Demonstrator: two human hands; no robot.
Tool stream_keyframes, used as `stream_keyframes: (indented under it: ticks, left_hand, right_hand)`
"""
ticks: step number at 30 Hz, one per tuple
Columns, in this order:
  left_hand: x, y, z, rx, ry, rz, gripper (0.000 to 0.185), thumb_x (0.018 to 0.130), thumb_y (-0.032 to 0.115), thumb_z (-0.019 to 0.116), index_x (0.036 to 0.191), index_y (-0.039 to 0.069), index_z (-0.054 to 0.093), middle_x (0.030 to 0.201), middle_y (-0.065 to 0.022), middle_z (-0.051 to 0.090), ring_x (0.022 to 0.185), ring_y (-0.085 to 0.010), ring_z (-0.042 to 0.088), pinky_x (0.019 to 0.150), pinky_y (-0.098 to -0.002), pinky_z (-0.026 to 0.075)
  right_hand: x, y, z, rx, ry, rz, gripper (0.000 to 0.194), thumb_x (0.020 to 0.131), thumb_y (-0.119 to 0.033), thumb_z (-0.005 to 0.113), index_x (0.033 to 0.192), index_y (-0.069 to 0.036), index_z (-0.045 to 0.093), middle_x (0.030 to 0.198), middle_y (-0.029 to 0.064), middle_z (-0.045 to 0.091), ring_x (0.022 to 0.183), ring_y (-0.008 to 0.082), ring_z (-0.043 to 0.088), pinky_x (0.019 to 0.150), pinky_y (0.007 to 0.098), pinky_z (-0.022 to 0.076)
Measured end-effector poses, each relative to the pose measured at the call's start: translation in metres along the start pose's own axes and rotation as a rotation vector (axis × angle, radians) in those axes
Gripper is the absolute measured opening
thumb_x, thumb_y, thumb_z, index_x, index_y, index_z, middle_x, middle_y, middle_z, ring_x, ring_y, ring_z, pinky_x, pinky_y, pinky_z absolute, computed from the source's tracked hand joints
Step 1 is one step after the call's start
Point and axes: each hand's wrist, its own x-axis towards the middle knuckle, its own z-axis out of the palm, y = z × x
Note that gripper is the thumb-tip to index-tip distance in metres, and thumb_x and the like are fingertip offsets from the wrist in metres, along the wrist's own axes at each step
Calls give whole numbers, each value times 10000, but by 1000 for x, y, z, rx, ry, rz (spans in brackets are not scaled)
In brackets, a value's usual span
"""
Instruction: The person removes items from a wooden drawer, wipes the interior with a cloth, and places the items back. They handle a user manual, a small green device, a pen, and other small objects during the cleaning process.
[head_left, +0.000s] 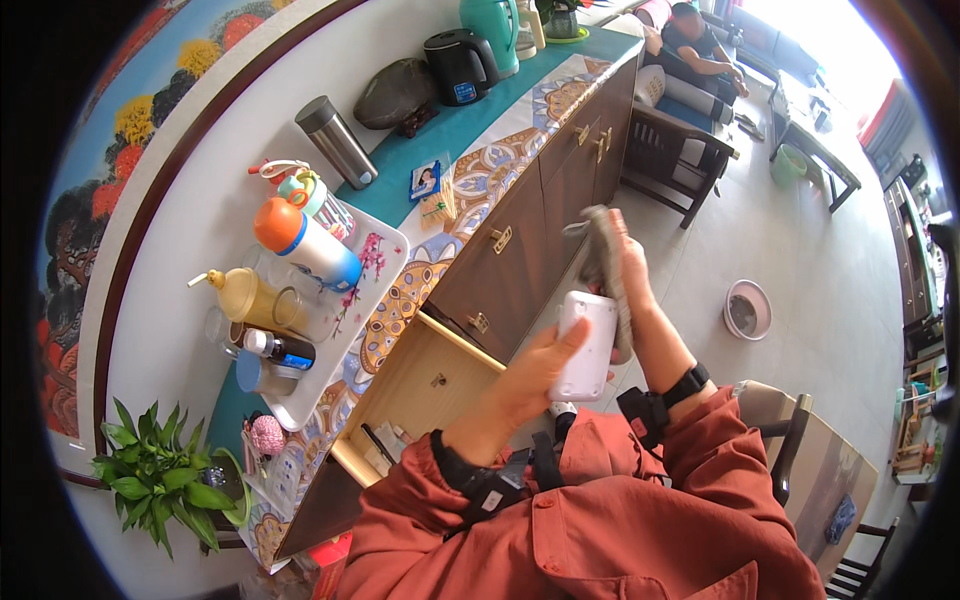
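My left hand (536, 367) grips a pale pink-white plastic case (585, 345), its thumb across the face turned toward me. A greyish-brown cloth (607, 270) is in my right hand (637, 277), spread along the palm beside the case. The cloth covers part of the case's far side, so I cannot tell whether the two touch. Below and left of my hands, a wooden drawer (420, 375) stands pulled out of the dark cabinet (517, 225). A few small items, among them a dark pen-like stick (377, 442), lie in it.
A white tray (394, 244) on the cabinet top carries bottles and glasses. Beyond it stand a steel tumbler (337, 142), a dark stone (394, 94) and a black kettle (459, 67). A pink basin (748, 310) sits on the floor. A person (697, 56) sits far back.
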Motion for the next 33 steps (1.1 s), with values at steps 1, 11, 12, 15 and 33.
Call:
stream_keyframes:
  ticks: [1,11,12,15,33]
  left_hand:
    - [-6,7,-3,-46,4,-37,607,879,514,482,1255,40,441,1019,-183,611,875,-250,632,766,-361,525]
    - [14,4,-29,-15,382,241,336,964,260,393,1218,49,450,1108,-71,542,987,-161,563,826,-304,485]
    - [10,-3,-28,147,327,326,347,967,253,385,1238,42,436,1113,-75,539,983,-158,561,824,-304,481]
    - [8,-14,-23,347,365,191,430,975,299,392,1253,-28,408,1138,-114,525,1004,-185,529,817,-294,460]
    - [26,-13,-10,481,421,-12,469,960,355,426,1246,-16,446,1124,-66,559,970,-153,551,840,-294,449]
  right_hand:
    - [2,0,3,221,149,206,459,860,-545,504,773,-101,579,557,41,524,537,150,551,376,295,416]
    - [-25,48,31,-495,-145,-863,212,769,-69,656,962,-11,587,959,144,561,863,270,583,749,331,467]
    - [-21,48,30,-479,-34,-856,189,787,-92,660,933,-5,578,861,153,580,788,259,589,701,325,471]
    - [-14,38,18,-516,29,-622,194,856,-194,609,872,-8,558,710,177,584,637,249,562,623,341,465]
    - [-19,26,-6,120,83,-356,315,910,-305,531,1120,-74,567,960,89,642,889,199,605,792,304,476]
